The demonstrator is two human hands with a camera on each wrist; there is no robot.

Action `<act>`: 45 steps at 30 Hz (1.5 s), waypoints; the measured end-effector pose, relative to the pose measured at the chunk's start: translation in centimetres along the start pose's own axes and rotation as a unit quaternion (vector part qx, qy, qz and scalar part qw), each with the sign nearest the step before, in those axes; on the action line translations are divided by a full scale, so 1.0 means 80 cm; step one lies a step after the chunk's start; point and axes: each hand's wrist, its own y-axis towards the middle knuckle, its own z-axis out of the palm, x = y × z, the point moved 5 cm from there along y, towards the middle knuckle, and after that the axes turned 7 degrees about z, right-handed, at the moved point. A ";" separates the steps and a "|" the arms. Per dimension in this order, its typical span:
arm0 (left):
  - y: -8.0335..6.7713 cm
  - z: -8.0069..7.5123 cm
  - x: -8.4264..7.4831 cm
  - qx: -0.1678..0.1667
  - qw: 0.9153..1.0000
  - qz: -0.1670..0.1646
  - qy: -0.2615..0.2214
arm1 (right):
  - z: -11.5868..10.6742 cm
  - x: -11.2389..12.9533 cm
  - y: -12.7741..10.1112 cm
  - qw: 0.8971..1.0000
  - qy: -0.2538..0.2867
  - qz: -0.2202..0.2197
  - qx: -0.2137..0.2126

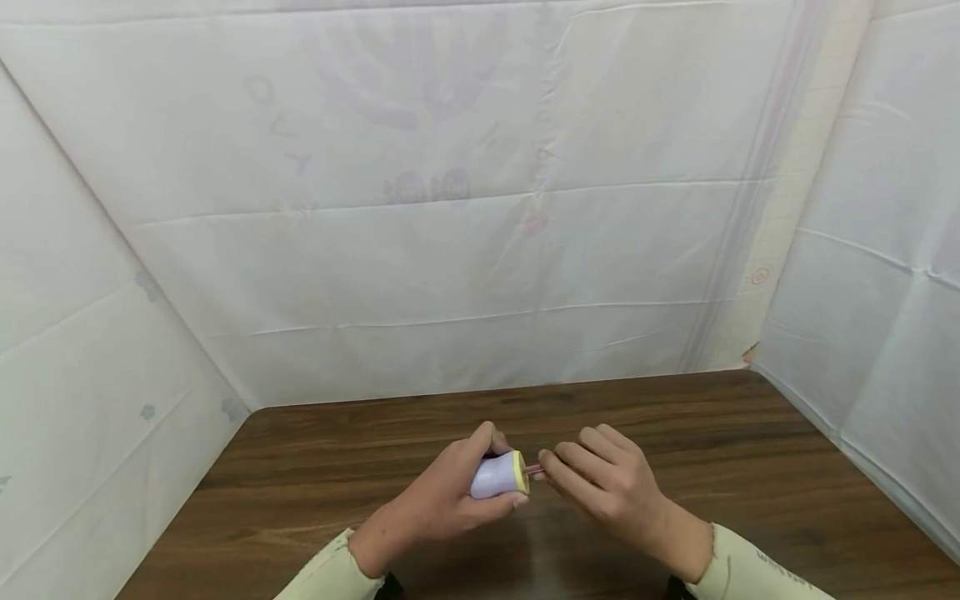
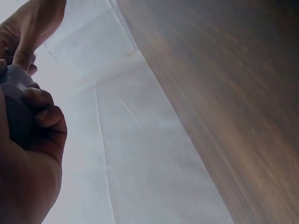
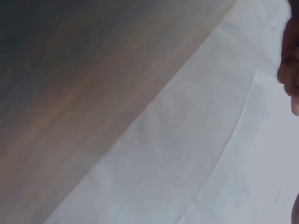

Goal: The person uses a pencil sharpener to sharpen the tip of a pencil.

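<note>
My left hand (image 1: 450,492) grips a small lilac object with a pale yellow end (image 1: 498,475) just above the brown wooden table (image 1: 315,483). A thin pink stick (image 1: 533,470) pokes out of its yellow end. My right hand (image 1: 600,479) pinches that stick between its fingertips, right beside the lilac object. In the left wrist view the lilac object (image 2: 16,88) shows dark inside my curled left fingers (image 2: 44,116), with the right hand's fingers (image 2: 28,32) above it. The right wrist view catches only a dark sliver of the right hand (image 3: 290,65).
White sheeting (image 1: 480,208) walls the table on the back, left and right sides. The table's back edge runs close behind my hands. Cream sleeves (image 1: 330,575) cover both forearms.
</note>
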 end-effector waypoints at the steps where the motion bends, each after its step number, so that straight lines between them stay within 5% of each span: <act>1: 0.001 0.001 -0.001 0.001 1.000 0.007 -0.008 | -0.002 0.002 0.002 1.000 -0.016 -0.012 -0.010; 7: 0.002 0.008 -0.006 0.010 0.999 0.044 -0.017 | -0.001 0.009 0.006 1.000 -0.009 -0.011 -0.001; 14: 0.000 0.007 -0.004 0.014 0.998 0.047 0.040 | 0.008 0.011 -0.005 0.992 0.051 0.094 0.069; 17: -0.001 0.007 -0.003 0.018 0.996 0.050 0.070 | 0.012 0.009 -0.014 0.981 0.079 0.143 0.103; 20: -0.002 0.008 -0.004 0.022 0.991 0.061 0.117 | 0.016 0.005 -0.022 0.953 0.130 0.226 0.154; 22: -0.002 0.010 -0.005 0.030 0.984 0.068 0.161 | 0.019 0.000 -0.027 0.909 0.180 0.313 0.209; 23: -0.001 0.011 -0.006 0.036 0.980 0.072 0.181 | 0.020 -0.003 -0.029 0.878 0.204 0.360 0.239; 27: -0.001 0.019 -0.007 0.069 0.969 0.081 0.223 | 0.023 -0.009 -0.042 0.731 0.292 0.493 0.372; 30: -0.002 0.024 -0.008 0.089 0.968 0.090 0.217 | 0.026 -0.008 -0.050 0.626 0.380 0.529 0.429; 32: -0.003 0.025 -0.009 0.093 0.968 0.095 0.214 | 0.027 -0.007 -0.054 0.581 0.422 0.538 0.441; 33: -0.003 0.025 -0.010 0.096 0.968 0.095 0.213 | 0.027 -0.007 -0.055 0.569 0.430 0.543 0.443; 34: -0.003 0.025 -0.009 0.099 0.969 0.090 0.210 | 0.027 -0.008 -0.055 0.572 0.429 0.542 0.441; 36: -0.003 0.022 -0.008 0.096 0.971 0.076 0.206 | 0.026 -0.010 -0.052 0.612 0.401 0.525 0.435; 41: -0.004 0.008 -0.004 0.055 0.983 0.041 0.173 | 0.023 -0.016 -0.037 0.758 0.299 0.463 0.350; 45: -0.002 -0.002 -0.001 0.018 0.994 0.019 0.104 | 0.017 -0.016 -0.021 0.875 0.247 0.344 0.233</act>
